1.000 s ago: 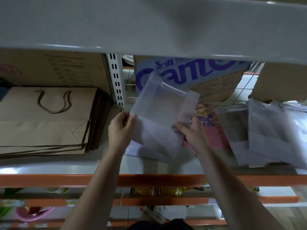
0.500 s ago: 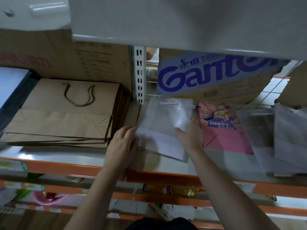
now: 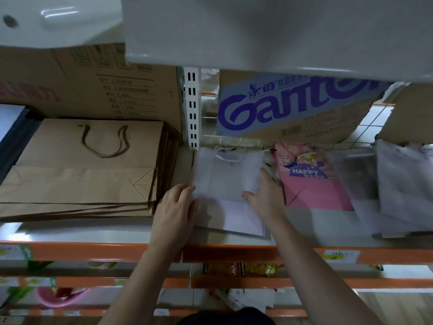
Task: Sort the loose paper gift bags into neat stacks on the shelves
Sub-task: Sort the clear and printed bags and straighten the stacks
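**White gift bag (image 3: 228, 184) laid flat on the shelf (image 3: 70, 231)**

Its edges are touched by both hands, the left hand (image 3: 174, 212) at 8 o'clock and the right hand (image 3: 264, 195) at 3 o'clock, with fingers extended and nothing gripped. A brown bag stack (image 3: 82, 174) is seen at 9 o'clock, a pink bag (image 3: 311, 186) at 3 and a printed carton (image 3: 293, 109) at 12.

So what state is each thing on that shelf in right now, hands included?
White bag: flat on the shelf, between both hands.
Left hand: open, fingers on the bag's left edge.
Right hand: open, pressing its right edge.
Brown bags: flat, neat stack.
Pink bag: flat, beside the white one.
Grey bags: loose, overlapping heap.
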A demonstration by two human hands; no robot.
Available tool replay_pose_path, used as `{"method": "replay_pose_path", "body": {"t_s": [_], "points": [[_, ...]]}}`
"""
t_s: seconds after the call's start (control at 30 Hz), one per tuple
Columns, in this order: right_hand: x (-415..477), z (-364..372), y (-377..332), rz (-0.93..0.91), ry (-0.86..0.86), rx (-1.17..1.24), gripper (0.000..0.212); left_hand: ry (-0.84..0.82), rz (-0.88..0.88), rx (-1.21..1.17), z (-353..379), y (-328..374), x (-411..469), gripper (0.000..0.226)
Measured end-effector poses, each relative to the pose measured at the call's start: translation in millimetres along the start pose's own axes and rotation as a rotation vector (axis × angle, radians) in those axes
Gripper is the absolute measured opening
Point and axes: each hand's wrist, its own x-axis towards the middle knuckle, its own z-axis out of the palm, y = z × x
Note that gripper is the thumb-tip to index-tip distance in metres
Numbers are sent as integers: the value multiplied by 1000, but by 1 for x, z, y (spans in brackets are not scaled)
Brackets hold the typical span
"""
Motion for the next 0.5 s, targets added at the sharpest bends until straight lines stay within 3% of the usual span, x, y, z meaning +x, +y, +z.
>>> {"method": "replay_pose_path", "body": {"t_s": [0.27, 0.5], "points": [[7, 5, -17, 167, 73, 129, 86, -35, 20, 5, 1, -2, 2, 51], [12, 0, -8, 332, 16, 464, 81, -31, 23, -5, 2, -2, 1, 53]]}}
